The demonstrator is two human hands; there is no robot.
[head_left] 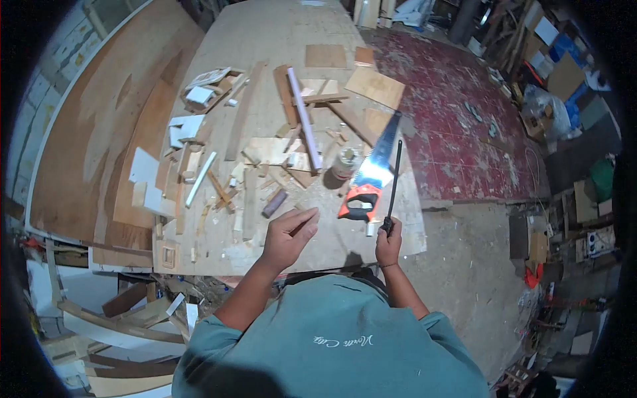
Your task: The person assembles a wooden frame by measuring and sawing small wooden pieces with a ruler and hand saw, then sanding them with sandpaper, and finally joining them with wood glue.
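Note:
My right hand (388, 245) is wrapped round the dark handle of a long, thin black tool (396, 176). Its shaft points up and away over the right side of the worktable (411, 225). My left hand (288, 237) is held over the table's near edge, fingers stretched out, thumb a little apart and nothing visible in it. Just beyond it lies a short dark purplish block (274, 203). A handsaw (375, 169) with an orange and black handle lies left of the black tool, blade pointing away. A glass jar (346, 163) stands beside the saw blade.
Wood offcuts and strips are scattered over the table, among them a long pale purple strip (304, 119) and a flat board (375, 87). White-faced blocks (186, 129) sit at the left. Large wooden panels (99, 132) lean there. Right is a red floor (458, 126) with piled clutter beyond.

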